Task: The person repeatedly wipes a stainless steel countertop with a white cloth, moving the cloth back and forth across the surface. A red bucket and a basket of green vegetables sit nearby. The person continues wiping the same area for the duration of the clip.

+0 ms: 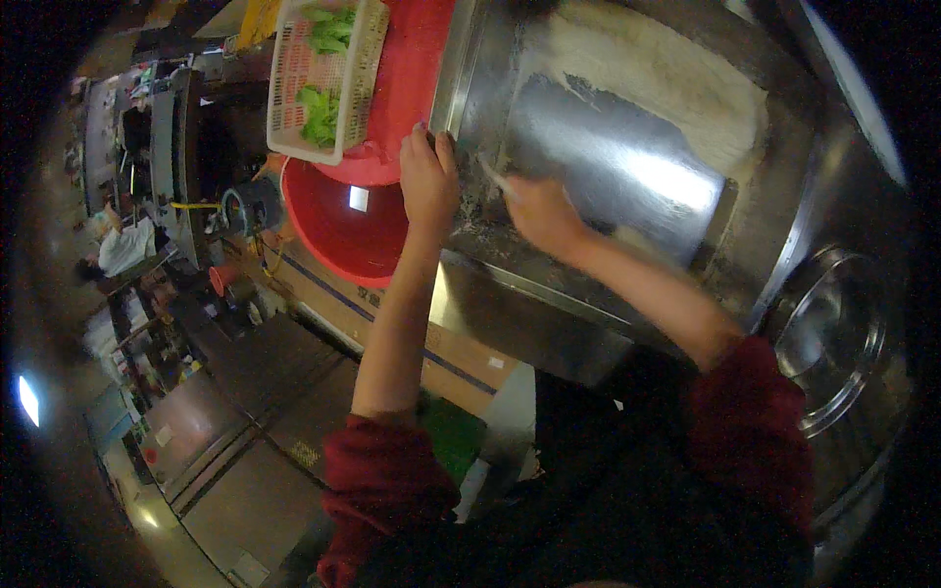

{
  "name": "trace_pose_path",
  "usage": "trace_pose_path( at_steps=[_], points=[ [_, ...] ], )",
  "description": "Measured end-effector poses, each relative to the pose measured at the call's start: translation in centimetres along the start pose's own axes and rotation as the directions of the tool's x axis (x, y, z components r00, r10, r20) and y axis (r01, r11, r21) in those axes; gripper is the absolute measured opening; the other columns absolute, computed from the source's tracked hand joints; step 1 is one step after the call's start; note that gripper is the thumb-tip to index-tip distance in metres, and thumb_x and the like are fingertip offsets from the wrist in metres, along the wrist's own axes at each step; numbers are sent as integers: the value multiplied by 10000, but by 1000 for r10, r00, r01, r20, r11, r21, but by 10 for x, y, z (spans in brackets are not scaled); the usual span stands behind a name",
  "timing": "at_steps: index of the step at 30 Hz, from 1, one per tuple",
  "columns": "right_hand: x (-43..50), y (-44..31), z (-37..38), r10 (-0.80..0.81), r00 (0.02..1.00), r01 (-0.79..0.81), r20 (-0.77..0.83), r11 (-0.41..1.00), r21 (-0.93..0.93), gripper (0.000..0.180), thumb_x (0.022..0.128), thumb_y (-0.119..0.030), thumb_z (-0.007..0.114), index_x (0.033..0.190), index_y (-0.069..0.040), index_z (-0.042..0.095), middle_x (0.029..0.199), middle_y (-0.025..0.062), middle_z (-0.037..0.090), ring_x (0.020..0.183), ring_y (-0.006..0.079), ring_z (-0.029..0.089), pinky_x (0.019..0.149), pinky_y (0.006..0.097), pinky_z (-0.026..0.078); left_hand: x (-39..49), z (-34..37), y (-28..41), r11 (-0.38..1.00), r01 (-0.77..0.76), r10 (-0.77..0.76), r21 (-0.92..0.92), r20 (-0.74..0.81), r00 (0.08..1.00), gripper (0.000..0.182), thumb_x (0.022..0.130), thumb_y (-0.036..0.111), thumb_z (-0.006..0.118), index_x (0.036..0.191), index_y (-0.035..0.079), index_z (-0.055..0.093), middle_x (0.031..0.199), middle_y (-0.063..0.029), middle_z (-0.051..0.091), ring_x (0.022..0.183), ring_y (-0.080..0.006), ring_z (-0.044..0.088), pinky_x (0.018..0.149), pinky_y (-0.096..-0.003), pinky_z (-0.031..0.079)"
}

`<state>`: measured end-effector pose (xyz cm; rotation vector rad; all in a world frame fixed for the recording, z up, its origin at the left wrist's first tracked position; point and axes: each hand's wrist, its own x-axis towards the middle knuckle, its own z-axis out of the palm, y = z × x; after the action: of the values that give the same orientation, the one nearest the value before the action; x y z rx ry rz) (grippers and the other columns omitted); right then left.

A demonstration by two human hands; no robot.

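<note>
My left hand point(429, 180) rests at the metal rim of the steel griddle-like work surface point(606, 154), beside the red basin; whether it holds anything is not clear. Over the near left corner of that surface, my right hand point(544, 213) is closed around a thin, pale, blade-like tool point(494, 175), blurred, its tip pointing towards my left hand. A broad pale layer point(662, 73) covers the far and right part of the metal, with a ragged edge against the shiny bare area.
A white plastic basket point(354, 110) with green leaves point(321, 117) stands over red plastic at upper left. Below it sits a red basin point(345, 228) with liquid. Cardboard boxes point(456, 364) lie under the basin. A round steel lid or pan point(831, 338) is at right. Another person point(126, 246) is far left.
</note>
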<state>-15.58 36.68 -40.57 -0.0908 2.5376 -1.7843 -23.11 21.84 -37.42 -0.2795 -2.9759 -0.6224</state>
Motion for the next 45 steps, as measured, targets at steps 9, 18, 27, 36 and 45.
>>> trace_pose_path(
  at_steps=[9,18,27,36,45],
  points=[
    [-8,-4,7,-11,1000,12,-18,998,55,98,771,-50,537,839,13,572,682,254,553,638,430,554,561,463,443,-4,1,-2,1000,-8,8,-12,-32,999,359,924,227,424,1106,-80,453,986,-259,513,927,-410,493,787,-457,396],
    [-10,-4,4,-53,999,54,-6,996,77,92,766,-51,541,833,6,568,671,251,542,658,424,547,570,465,437,1,5,-5,997,-69,69,-22,-20,997,380,924,240,421,1118,-85,456,988,-265,514,921,-411,493,797,-449,397],
    [-19,0,5,-178,974,187,136,981,-50,255,763,-51,528,1013,-25,572,677,236,571,633,389,581,585,459,474,8,3,-7,998,-63,63,3,40,997,372,916,224,434,1119,-87,457,977,-260,521,925,-410,499,796,-445,402],
    [-13,7,10,-97,992,104,83,991,-84,293,766,-32,514,1053,-14,572,705,240,581,664,400,592,619,467,489,5,1,-4,994,-101,101,-30,-4,995,367,913,224,436,1105,-88,462,975,-262,518,905,-419,503,781,-455,407],
    [6,-2,4,-26,986,54,162,985,-166,282,764,-32,511,1038,-5,576,668,234,576,615,386,589,561,468,479,6,1,-6,998,-70,70,-6,18,997,377,913,231,439,1104,-94,455,975,-267,517,909,-425,500,777,-466,407]
  ],
)
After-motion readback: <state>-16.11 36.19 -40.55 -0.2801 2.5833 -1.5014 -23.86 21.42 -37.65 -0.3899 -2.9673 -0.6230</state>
